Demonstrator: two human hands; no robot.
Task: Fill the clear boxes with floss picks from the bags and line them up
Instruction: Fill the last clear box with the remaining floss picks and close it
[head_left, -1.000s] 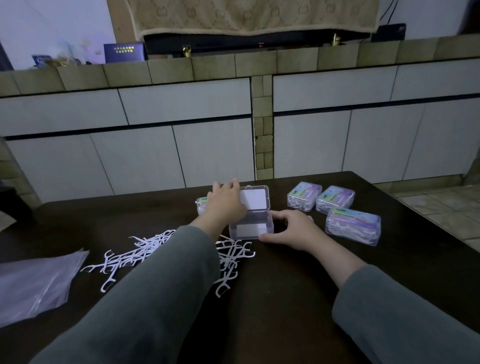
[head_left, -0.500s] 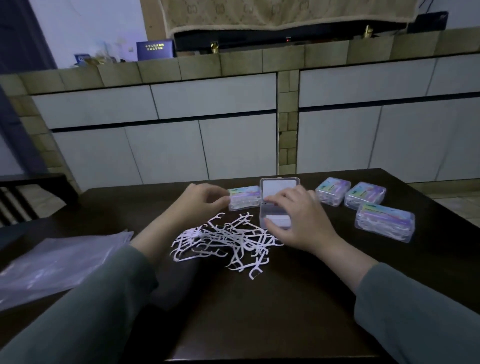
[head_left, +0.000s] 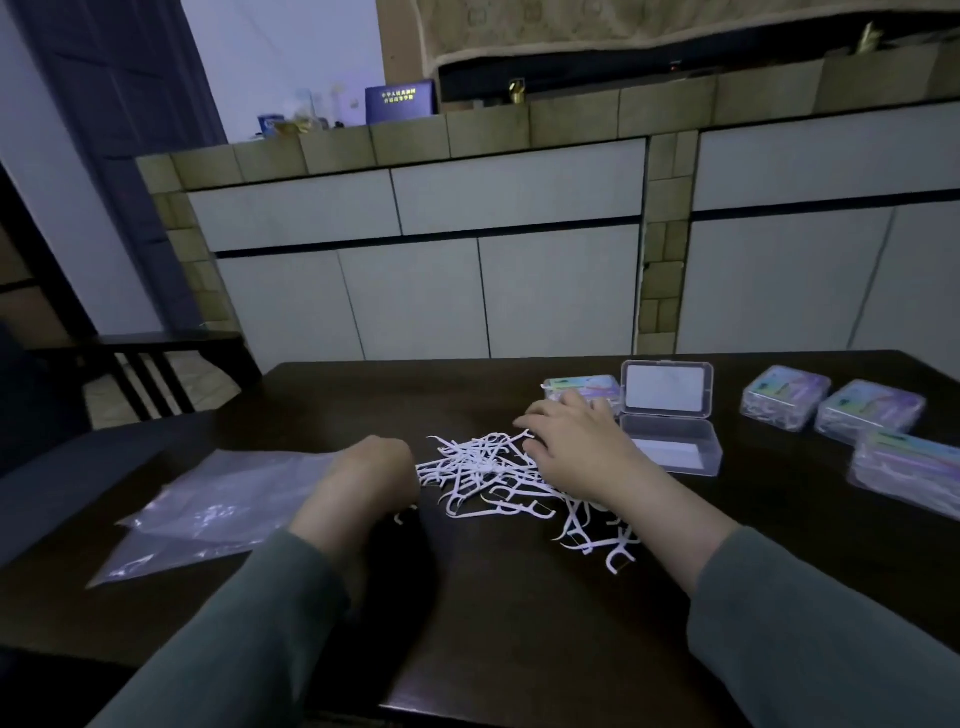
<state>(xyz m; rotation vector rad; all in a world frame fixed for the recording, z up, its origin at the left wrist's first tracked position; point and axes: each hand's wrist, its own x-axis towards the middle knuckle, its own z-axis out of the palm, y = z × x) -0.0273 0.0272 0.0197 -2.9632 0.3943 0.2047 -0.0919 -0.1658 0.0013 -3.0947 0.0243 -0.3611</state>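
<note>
Dark tabletop (head_left: 493, 623) under low light, my grey sleeves nearest. Left hand (head_left: 363, 478) sits at the left edge of the floss pick pile (head_left: 498, 478), fingers curled under and away from me; cannot tell whether they pinch a pick. Right hand (head_left: 576, 447) lies palm down over the pile's right side, fingers loosely spread and nearly straight, tips reaching toward the far edge of the pile, gripping nothing that I can see. The white picks lie tangled between and beneath my two hands, some trailing toward my right forearm. Left of my left hand, flat clear plastic bags (head_left: 208, 514) on the tabletop. Just beyond and right of my right hand, open clear box (head_left: 670, 441), lid standing up at the back, base showing no picks that I can make out. A closed filled box (head_left: 582, 389) sits touching or just beside the open lid's left, partly behind my fingers. Further right, three more closed filled boxes (head_left: 784, 397) (head_left: 870, 413) (head_left: 906, 470) grouped near the right edge. Beyond the tabletop, pale cabinet doors (head_left: 519, 291) under a tiled ledge
</note>
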